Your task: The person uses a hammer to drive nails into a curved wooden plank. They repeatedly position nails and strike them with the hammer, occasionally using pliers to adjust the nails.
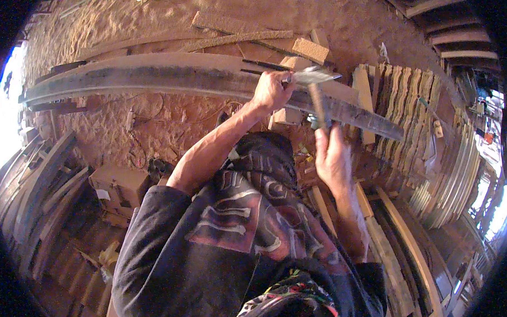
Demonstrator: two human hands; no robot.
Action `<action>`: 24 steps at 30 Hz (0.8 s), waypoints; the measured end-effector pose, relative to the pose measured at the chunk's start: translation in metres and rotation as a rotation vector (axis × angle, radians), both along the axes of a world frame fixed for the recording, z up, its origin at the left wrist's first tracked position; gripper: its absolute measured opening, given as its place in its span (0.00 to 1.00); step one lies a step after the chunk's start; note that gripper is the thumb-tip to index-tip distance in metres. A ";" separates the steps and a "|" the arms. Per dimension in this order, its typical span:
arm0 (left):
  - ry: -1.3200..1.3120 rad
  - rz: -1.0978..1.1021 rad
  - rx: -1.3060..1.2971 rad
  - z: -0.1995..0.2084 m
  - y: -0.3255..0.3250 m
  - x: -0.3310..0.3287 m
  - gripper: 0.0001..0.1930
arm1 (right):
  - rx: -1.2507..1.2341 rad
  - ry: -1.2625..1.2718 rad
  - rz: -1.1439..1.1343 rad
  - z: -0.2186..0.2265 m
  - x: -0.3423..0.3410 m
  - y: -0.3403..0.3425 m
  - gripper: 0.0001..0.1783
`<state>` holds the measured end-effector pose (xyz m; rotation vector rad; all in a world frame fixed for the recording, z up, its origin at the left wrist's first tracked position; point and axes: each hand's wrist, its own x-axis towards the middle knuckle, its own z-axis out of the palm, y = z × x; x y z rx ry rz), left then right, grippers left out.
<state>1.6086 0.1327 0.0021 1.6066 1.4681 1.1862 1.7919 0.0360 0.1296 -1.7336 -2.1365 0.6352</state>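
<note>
A long, dark-faced wooden beam (167, 72) lies across the work area in front of me, from the far left to the right. My left hand (272, 92) is closed in a fist over the beam, with something small and dark at its thumb side that I cannot make out. My right hand (332, 153) is wrapped round the lower end of a hammer (318, 103) with a wooden handle. The hammer's pale metal head is blurred and lies over the beam, right beside my left fist. A wooden block (285, 117) sits under the beam's near side.
Loose boards (238, 40) and a light wood block (310, 50) lie on sandy ground beyond the beam. Rows of wavy-edged wooden pieces (402, 108) stand at the right. A cardboard box (118, 188) and stacked curved timbers (42, 188) are at the left. Long planks (407, 237) lie near right.
</note>
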 end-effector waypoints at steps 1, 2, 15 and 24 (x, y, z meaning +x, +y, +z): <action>-0.008 0.008 0.003 0.000 0.000 -0.004 0.08 | -0.107 0.053 -0.034 0.013 0.000 0.012 0.15; 0.002 0.025 0.024 0.000 0.001 -0.007 0.08 | -0.181 0.054 -0.047 0.027 0.002 0.011 0.14; -0.140 -0.061 -0.047 -0.007 0.000 -0.006 0.11 | -0.052 0.223 -0.200 0.009 0.006 -0.005 0.14; -0.349 -0.030 -0.038 -0.019 -0.007 -0.012 0.14 | -0.183 0.346 -0.361 -0.012 0.032 -0.061 0.12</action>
